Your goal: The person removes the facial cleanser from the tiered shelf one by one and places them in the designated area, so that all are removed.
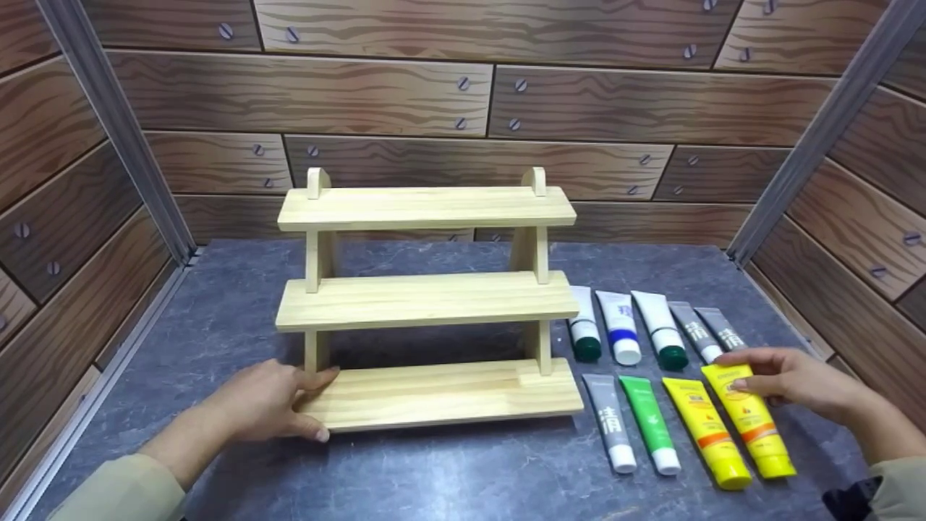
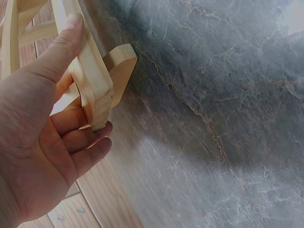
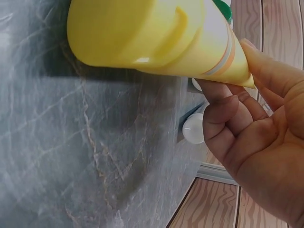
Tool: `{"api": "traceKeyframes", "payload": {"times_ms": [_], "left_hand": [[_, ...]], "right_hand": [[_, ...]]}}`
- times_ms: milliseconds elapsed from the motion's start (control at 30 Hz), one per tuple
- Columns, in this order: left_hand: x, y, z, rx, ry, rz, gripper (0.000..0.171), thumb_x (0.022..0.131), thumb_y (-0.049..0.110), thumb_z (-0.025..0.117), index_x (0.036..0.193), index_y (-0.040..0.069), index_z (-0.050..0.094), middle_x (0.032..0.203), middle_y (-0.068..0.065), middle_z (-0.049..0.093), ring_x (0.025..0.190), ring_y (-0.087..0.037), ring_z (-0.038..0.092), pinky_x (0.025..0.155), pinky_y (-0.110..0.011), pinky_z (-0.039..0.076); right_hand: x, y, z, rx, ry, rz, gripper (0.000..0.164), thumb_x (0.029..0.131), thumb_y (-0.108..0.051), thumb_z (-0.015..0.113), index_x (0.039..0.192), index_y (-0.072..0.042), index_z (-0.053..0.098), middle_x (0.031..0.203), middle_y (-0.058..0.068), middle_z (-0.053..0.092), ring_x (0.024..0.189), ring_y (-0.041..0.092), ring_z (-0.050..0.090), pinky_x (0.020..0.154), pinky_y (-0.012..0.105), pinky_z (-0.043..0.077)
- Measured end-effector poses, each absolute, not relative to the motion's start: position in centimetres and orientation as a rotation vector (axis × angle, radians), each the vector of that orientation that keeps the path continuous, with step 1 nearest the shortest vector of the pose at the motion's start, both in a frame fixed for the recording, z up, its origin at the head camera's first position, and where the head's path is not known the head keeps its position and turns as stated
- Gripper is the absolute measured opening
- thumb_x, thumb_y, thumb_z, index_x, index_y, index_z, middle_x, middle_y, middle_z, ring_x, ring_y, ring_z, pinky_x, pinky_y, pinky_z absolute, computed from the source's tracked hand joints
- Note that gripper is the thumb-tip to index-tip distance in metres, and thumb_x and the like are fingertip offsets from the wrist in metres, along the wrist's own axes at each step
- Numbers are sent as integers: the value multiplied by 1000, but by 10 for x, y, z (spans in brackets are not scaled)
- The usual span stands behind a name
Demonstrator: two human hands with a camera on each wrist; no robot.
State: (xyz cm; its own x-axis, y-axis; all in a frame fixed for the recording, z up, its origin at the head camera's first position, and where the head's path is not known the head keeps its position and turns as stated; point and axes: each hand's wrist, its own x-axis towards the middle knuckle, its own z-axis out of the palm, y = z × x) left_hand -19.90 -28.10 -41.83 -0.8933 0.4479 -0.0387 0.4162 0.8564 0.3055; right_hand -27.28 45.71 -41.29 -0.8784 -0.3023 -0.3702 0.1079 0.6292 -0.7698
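Note:
A three-tier wooden display shelf [image 1: 427,298] stands on the dark marbled tabletop. My left hand [image 1: 264,401] grips the left end of its lowest tier [image 1: 441,394]; in the left wrist view the thumb lies on one face and the fingers curl round the other. To the right, my right hand [image 1: 803,380] pinches the flat end of a yellow squeeze tube [image 1: 756,420] with an orange stripe. Its yellow cap [image 3: 104,33] points away from the hand in the right wrist view. Beside it lies a second yellow tube [image 1: 707,430].
Left of the yellow tubes lie a green tube [image 1: 651,423] and a grey tube [image 1: 609,416]. A row behind holds white tubes with green caps [image 1: 660,329], a white-and-blue tube [image 1: 622,325] and two grey tubes [image 1: 692,325]. Wood-patterned walls [image 1: 391,94] enclose the back and sides.

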Motion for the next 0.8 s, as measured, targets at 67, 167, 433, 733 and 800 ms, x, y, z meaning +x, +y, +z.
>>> {"api": "traceKeyframes", "payload": {"times_ms": [67,167,433,733,800], "left_hand": [[-199,-281,-418,691,2925,441,92,70,59,92,147,17,66,113,-23,76,94,-31,71,81,-58,58],[-198,-282,-419,701,2929,438,92,70,60,92,147,16,66,112,-22,76,93,-31,71,81,-58,58],[-198,-281,-419,702,2935,438,92,69,59,92,146,16,66,111,-22,76,92,-32,71,81,-58,58],[-199,-281,-419,691,2929,454,91,70,58,93,146,16,66,110,-21,76,90,-27,69,82,-58,57],[-199,-281,-419,689,2928,457,91,70,57,93,146,15,66,110,-21,76,90,-26,68,82,-57,57]], "right_hand": [[-273,458,-414,-146,2376,-1168,59,106,-24,67,154,4,48,146,22,59,108,23,68,84,41,61],[-273,458,-415,-136,2379,-1157,59,106,-25,68,154,4,49,147,23,58,108,23,67,84,40,60],[-271,457,-412,-159,2382,-1110,58,106,-26,67,153,4,50,149,28,53,111,20,66,86,37,59],[-271,454,-413,-177,2441,-1057,58,105,-28,70,151,4,54,150,32,51,111,19,64,85,35,58],[-271,454,-413,-181,2448,-1048,58,104,-28,70,151,3,55,151,33,50,112,19,64,85,34,58]]}}
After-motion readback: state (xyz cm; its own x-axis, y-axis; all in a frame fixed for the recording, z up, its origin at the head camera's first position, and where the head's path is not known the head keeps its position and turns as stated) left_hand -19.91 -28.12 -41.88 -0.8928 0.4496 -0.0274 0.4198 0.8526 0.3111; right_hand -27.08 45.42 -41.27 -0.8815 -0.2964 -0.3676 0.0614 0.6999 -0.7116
